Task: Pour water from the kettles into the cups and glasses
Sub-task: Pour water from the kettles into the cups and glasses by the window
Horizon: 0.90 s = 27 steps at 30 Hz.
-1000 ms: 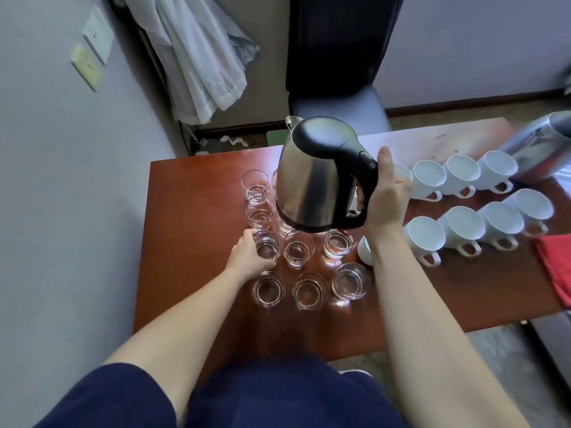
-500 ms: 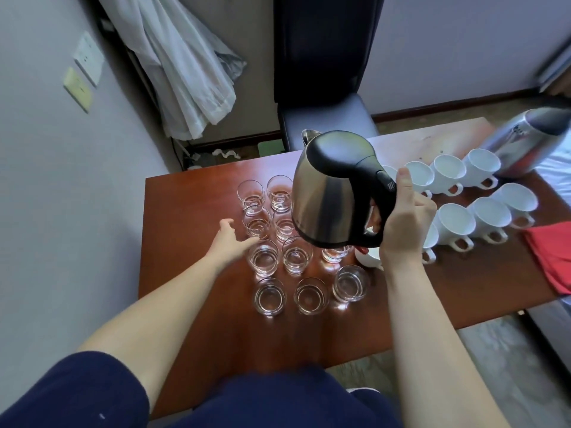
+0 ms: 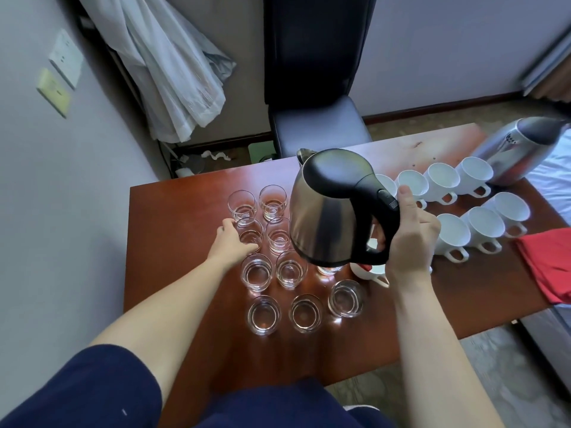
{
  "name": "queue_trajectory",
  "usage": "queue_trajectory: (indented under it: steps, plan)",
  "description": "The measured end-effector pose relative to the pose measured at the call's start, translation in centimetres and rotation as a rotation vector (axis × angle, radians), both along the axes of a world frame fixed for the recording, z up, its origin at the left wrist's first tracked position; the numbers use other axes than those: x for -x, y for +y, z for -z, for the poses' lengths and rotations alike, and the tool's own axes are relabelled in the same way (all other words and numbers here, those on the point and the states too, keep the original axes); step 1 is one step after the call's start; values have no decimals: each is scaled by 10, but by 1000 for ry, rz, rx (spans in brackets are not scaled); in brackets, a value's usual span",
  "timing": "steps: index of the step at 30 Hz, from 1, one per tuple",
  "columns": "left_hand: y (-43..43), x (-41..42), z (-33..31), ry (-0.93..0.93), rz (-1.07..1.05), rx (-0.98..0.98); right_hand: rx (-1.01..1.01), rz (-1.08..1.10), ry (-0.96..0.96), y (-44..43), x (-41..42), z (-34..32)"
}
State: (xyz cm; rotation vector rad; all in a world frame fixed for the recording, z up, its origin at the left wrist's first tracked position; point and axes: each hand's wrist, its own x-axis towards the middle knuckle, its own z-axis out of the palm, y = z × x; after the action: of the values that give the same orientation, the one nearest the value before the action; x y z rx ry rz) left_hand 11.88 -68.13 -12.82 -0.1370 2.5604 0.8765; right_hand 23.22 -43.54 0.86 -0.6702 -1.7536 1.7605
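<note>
My right hand grips the black handle of a steel kettle, held upright in the air above the right side of a group of several clear glasses. The kettle hides some of them. My left hand holds a glass in the second row from the far end, fingers and thumb round its left side. Several white cups stand in two rows to the right. A second steel kettle stands at the table's far right.
The wooden table has bare surface at its left and near edges. A red cloth lies at the right edge. A dark chair stands behind the table, with white fabric hanging at the wall.
My left hand has moved from a glass in the third row to one a row farther back. The kettle has shifted right and a little nearer to me.
</note>
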Motion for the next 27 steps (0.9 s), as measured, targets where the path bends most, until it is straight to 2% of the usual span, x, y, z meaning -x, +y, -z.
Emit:
queue_trajectory:
  steps: [8,13,22,27]
  plan:
    - [4,7,11,-9,-58,-29,-15,-30,18,-1,8,-9]
    - [-3,0,12,82,-137,-115,-4,-13,-5,2,12,-13]
    - [-28,-9,-17,221,-203,-344,-102,-82,-42,-1,15,-35]
    - [-32,-9,-37,281,-138,-386,-254,-178,-83,-10,18,-49]
